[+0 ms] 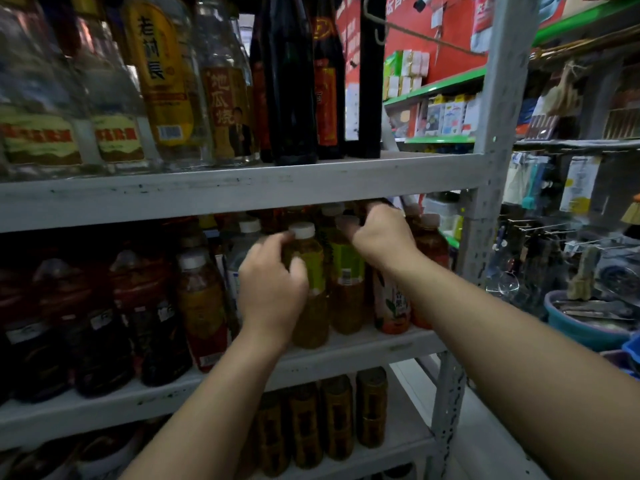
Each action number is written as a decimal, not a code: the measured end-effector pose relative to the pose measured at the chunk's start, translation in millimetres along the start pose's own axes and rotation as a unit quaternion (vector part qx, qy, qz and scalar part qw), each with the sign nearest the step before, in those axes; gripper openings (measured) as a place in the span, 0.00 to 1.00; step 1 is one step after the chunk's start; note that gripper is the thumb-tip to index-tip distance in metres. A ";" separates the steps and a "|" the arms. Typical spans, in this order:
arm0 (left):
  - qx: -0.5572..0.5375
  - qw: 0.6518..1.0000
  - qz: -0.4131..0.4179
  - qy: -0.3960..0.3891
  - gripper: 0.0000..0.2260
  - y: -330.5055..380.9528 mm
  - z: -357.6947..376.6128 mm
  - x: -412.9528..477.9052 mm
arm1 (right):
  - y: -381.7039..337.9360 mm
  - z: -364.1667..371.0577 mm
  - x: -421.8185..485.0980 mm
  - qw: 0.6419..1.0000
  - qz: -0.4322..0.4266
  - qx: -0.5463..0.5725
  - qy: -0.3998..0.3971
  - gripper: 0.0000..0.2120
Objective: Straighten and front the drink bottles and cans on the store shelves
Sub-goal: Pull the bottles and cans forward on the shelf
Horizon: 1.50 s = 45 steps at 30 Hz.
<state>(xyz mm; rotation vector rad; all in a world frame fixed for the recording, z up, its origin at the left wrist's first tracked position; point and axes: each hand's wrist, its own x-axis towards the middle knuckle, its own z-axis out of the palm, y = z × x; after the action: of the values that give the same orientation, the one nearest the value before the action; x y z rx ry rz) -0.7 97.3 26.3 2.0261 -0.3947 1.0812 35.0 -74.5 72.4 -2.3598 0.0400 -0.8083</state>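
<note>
Grey store shelves (242, 188): on the middle one, a tea bottle (313, 320) is gripped by the left hand (273, 296). The right hand (381, 237) is curled among caps (332, 209) behind; its hold cannot be told.

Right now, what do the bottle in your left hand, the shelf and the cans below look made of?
Bottle: clear plastic, likely; amber drink shows through, glossy green label, white cap. Shelf: grey painted metal, scuffed, with a perforated upright. Cans: probably metal, gold print; the light is dim.

Grey shelf (367, 355) carries upright tea bottles (346, 299).
</note>
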 end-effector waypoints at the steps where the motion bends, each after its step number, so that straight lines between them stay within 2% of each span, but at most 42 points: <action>1: 0.007 1.000 -0.008 -0.005 0.15 -1.1 -1.8 4.1 | -4.6 1.7 3.8 0.999 0.024 0.027 -0.023 0.17; 6: 0.041 0.997 -0.058 -0.043 0.18 2.7 7.2 12.6 | -13.3 7.0 10.1 0.994 0.062 0.073 -0.057 0.18; 11: 0.037 0.987 -0.121 -0.099 0.26 8.4 17.0 26.0 | -10.0 5.2 8.0 0.980 0.060 0.180 -0.061 0.19; 15: 0.081 0.984 -0.100 -0.125 0.28 8.8 19.3 25.3 | -2.3 0.0 7.2 0.970 0.033 0.222 -0.097 0.13; 18: 0.076 0.984 -0.086 -0.139 0.25 3.8 16.0 29.2 | 1.2 -9.9 6.3 0.963 0.009 0.225 -0.150 0.08; 20: 0.068 0.980 -0.086 -0.166 0.23 0.5 12.9 32.2 | 2.8 -12.2 6.7 0.960 0.014 0.221 -0.169 0.09; 26: 0.056 0.963 -0.113 -0.236 0.24 -5.1 5.2 42.5 | 5.4 8.1 3.3 0.972 0.049 0.209 -0.091 0.25; 29: 0.069 0.961 -0.101 -0.247 0.24 -2.7 2.2 41.6 | 6.2 10.0 3.1 0.973 0.050 0.205 -0.089 0.22; 33: 0.057 0.968 -0.115 -0.216 0.28 2.4 4.9 37.7 | 7.4 5.0 3.8 0.971 0.027 0.212 -0.107 0.17; 36: 0.066 0.970 -0.107 -0.208 0.26 0.0 10.3 36.1 | 9.6 0.8 0.1 0.967 0.009 0.220 -0.128 0.14; 40: 0.031 0.961 -0.127 -0.244 0.30 -5.7 14.5 39.4 | 13.7 7.3 -3.2 0.968 0.007 0.220 -0.123 0.17; 45: 0.063 0.951 -0.115 -0.279 0.34 -4.4 15.0 41.5 | 15.2 6.0 -4.1 0.966 0.002 0.231 -0.119 0.14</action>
<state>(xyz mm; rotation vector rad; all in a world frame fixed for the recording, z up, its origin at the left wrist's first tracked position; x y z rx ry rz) 34.6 92.4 52.6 2.4102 -0.3632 0.3855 37.6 -82.3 57.8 -1.9904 -0.2207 -0.4631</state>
